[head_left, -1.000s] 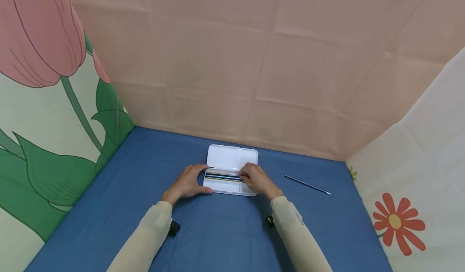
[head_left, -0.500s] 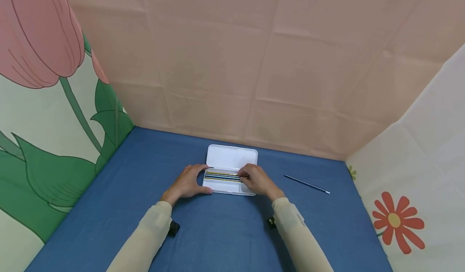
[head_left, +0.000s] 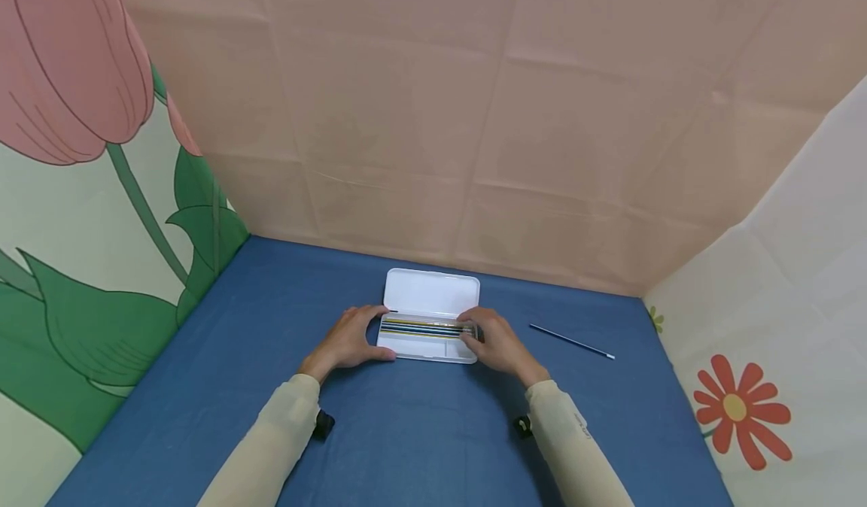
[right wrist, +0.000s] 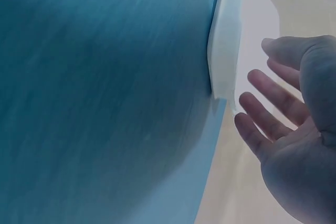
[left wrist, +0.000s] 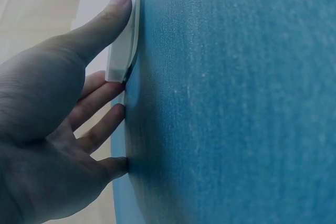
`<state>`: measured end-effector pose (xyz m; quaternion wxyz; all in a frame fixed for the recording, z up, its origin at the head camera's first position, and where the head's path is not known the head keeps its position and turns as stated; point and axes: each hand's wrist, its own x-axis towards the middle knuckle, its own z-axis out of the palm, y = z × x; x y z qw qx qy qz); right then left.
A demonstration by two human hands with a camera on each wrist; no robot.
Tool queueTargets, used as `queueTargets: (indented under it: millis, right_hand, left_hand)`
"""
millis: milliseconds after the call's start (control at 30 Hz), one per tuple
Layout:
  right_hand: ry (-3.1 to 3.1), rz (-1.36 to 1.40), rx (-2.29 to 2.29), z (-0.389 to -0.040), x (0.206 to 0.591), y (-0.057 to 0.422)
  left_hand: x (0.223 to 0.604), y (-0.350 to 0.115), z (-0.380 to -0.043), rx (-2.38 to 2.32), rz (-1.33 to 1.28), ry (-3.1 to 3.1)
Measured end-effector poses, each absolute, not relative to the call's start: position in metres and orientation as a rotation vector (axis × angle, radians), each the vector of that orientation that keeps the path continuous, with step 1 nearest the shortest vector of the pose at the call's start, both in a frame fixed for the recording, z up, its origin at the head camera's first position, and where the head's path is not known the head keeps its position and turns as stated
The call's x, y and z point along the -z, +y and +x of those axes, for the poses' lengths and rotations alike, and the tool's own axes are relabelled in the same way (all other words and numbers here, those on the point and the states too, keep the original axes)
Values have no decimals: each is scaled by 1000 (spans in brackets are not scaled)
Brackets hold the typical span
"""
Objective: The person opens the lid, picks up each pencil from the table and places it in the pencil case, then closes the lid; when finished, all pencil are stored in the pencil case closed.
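Blue tablecloth [head_left: 406,447], peach paper backdrop [head_left: 474,116], tulip-print left wall [head_left: 81,191], daisy-print right wall [head_left: 779,341]

The flat white plastic box [head_left: 431,294] looks smooth and a little shiny. The blue cloth table cover [head_left: 271,289] under it looks soft, matt and finely woven.

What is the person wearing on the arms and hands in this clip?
Both arms are covered by close-fitting cream sleeves that end at the wrists. The right sleeve carries small dark lettering, too small to read. A small black device sits under each wrist, presumably the wrist cameras. The left hand and right hand are bare: no gloves, rings or watch show.
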<state>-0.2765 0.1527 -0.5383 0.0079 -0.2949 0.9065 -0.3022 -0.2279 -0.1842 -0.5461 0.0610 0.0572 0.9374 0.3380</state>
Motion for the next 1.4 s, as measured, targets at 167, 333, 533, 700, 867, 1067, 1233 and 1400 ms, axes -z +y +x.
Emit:
queueTargets:
  millis: [167,333,533,700,867,1067,1233,1400]
  right_hand:
    - [2883,-894,916,-271,537,174]
    - [2926,-854,870,-265,537,204]
    - [2993,-834,839,-259,541,244]
    - [3027,-757,806,-254,543,277]
    - [3065,-664,764,-253,543,306]
    - [3085,-532,753,-252,542,339]
    - [3102,-479,738,-252,545,362]
    - [3105,-444,735,-255,549,375]
  left_hand:
    - [546,-184,-228,-1027,164,2832]
    - [545,-182,-227,-1039,153,2824]
    - [544,-182,-227,-1042,165,2823]
    - [545,-182,-227,-1039,170,2826]
    - [545,-182,-228,-1033,165,2825]
    - [545,-182,-227,-1037,172,2826]
    - [546,-182,-227,-1044,163,2826]
    - [546,-182,-227,-1040,156,2829]
